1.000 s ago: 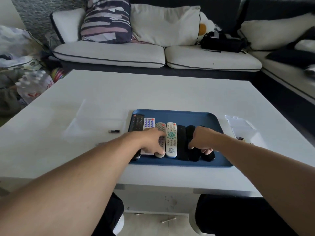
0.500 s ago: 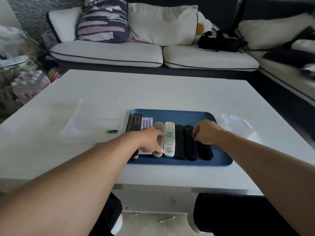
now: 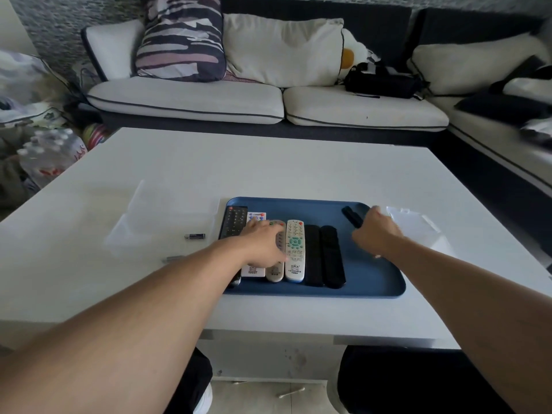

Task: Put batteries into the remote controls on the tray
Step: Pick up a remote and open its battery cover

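Left hand [image 3: 263, 245] flat on pale remotes [image 3: 294, 249]; right hand [image 3: 377, 234] gripping slim black remote [image 3: 352, 217].

The blue tray [image 3: 385, 289] carries a packed row of remotes [image 3: 294, 251] touching side by side across its left and middle, so nothing can slip between them, while bare tray floor lies open to their right. The left hand [image 3: 263, 245] rests across the row's left part, and the right hand [image 3: 375, 234] holds a black remote [image 3: 352, 216] over the tray's far right corner. Left of the tray, a loose battery [image 3: 194, 236] lies on the white table [image 3: 268, 168], whose far half is open.
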